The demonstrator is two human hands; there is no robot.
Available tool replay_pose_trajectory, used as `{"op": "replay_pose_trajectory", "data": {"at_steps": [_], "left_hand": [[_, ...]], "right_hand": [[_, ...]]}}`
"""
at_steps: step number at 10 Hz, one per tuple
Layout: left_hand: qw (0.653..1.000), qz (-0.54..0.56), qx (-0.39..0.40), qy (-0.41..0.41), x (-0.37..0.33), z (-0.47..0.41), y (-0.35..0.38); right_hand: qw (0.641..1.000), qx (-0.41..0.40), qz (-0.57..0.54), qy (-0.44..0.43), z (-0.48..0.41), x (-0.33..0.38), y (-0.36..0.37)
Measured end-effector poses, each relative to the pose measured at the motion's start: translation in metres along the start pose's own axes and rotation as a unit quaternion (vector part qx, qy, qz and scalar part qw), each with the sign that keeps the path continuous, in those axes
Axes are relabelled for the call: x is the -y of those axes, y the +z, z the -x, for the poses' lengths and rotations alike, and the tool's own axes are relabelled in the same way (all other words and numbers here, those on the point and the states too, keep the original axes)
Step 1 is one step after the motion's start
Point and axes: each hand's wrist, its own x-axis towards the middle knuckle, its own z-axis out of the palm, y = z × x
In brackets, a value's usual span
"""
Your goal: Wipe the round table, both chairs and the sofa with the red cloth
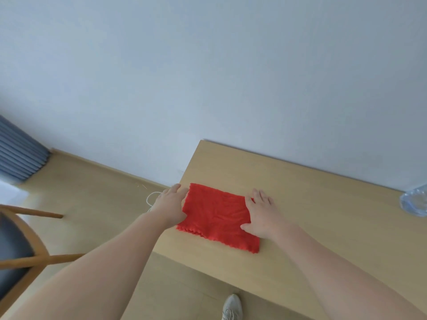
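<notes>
**Red cloth being pressed flat on the tabletop**

At the far left, a blue-grey curtain (20, 153) is being shown hanging down to the wood floor (92, 192). Below it, part of a wooden chair (20, 245) with a dark seat is being shown. A thin white cord (151, 199) is being shown on the floor, just beside the end of the tabletop (323, 227). The left hand (172, 205) is being laid against the left edge of the red cloth (217, 215), fingers straight. The cloth is being pressed flat near the left end of the tabletop. Its right side is being covered by the right hand (261, 215), fingers spread wide, gripping nothing. A pale shoe (232, 307) is being shown on the floor below. At the far right, a clear see-through thing (414, 202) is being cut off by the edge.
</notes>
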Motion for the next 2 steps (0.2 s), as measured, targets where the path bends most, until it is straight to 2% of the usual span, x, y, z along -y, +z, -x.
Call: {"op": "replay_pose_trajectory", "data": {"at_steps": [1,2], "left_hand": [[0.998,0.038,-0.05,-0.006,0.016,0.022,-0.032],[0.988,0.066,-0.14,0.005,0.039,0.058,-0.074]], "right_hand": [[0.999,-0.036,0.0,-0.006,0.002,0.02,-0.034],[0.994,-0.101,-0.006,-0.04,0.017,0.061,-0.082]]}}
